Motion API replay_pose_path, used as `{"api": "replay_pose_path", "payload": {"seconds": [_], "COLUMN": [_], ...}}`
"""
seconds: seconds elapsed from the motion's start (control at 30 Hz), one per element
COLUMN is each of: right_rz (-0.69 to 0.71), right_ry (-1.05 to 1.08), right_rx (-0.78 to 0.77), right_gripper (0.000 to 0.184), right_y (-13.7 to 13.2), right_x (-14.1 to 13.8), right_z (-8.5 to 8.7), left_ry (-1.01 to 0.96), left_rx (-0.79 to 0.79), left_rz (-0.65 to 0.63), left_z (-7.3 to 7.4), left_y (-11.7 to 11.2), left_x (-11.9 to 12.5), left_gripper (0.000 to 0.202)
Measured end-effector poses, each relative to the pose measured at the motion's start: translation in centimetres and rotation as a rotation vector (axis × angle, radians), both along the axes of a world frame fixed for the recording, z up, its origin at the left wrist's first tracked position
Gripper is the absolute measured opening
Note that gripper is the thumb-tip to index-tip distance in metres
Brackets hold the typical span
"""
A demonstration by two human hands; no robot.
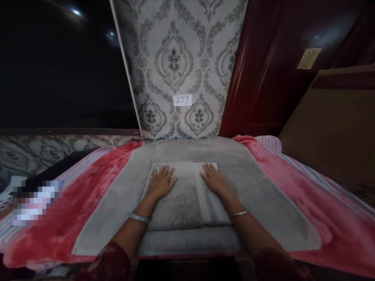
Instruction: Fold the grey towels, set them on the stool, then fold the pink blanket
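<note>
A folded grey towel (178,199) with a lighter band near its right side lies flat in the middle. My left hand (162,181) rests on its upper left part, palm down with the fingers spread. On the upper right part lies my right hand (213,178), also flat with fingers stretched out. Neither hand grips anything. Beneath the folded towel a larger grey cloth (117,210) is spread out, with a smooth plush look.
A red and pink plush blanket (96,191) with striped edging lies under the grey cloth. Behind are patterned wallpaper (174,58) with a paper label (182,100) reading 277, a dark screen (58,70), and a red-brown door (263,58). A cardboard box (334,128) stands at right.
</note>
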State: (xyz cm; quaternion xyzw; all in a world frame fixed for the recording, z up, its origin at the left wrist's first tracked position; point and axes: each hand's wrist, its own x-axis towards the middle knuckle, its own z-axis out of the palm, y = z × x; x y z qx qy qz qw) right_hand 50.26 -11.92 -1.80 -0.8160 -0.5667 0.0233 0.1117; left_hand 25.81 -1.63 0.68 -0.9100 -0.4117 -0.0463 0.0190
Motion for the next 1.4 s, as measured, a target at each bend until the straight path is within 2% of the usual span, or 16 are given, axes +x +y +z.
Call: {"api": "replay_pose_path", "payload": {"seconds": [0.13,0.3,0.6,0.7,0.83,0.93,1.0,1.1,1.2,1.4], "right_rz": [-0.093,-0.096,-0.087,-0.089,-0.110,-0.150,-0.133,-0.023,0.029,0.030], "right_ry": [0.012,-0.003,-0.031,-0.034,-0.028,-0.022,-0.051,-0.086,-0.050,-0.006], "right_rx": [0.001,0.034,0.027,0.001,-0.070,-0.111,-0.064,0.033,0.029,0.031], "right_gripper": [0.059,0.059,0.059,0.059,0.059,0.059,0.059,0.061,0.061,0.060], "right_y": [-0.3,-0.3,-0.5,-1.4,-4.2,-6.8,-8.3,-10.1,-11.1,-11.7], "right_x": [1.3,1.4,1.7,1.8,2.0,1.1,-0.4,-3.3,-5.5,-5.5], "right_z": [-0.5,-1.1,-1.2,-0.9,0.1,0.9,1.0,0.5,-0.5,-1.0], "left_ry": [-0.008,-0.010,-0.023,-0.021,-0.030,-0.030,-0.024,-0.019,-0.020,-0.033], "left_rx": [-0.004,-0.002,-0.002,-0.002,0.024,0.033,0.027,0.018,0.019,0.016], "left_rz": [-0.008,-0.003,-0.007,-0.011,-0.018,-0.027,-0.031,-0.030,-0.031,-0.033], "left_z": [-0.1,-0.2,-0.1,-0.2,-0.2,0.0,0.1,0.2,0.0,-0.1], "left_y": [0.0,0.1,0.1,0.1,0.1,0.1,0.1,0.2,0.3,0.4], "left_x": [0.0,0.0,0.0,0.0,0.2,0.3,0.4,0.5,0.5,0.4], "left_gripper": [0.058,0.059,0.059,0.059,0.059,0.060,0.060,0.060,0.061,0.060]}}
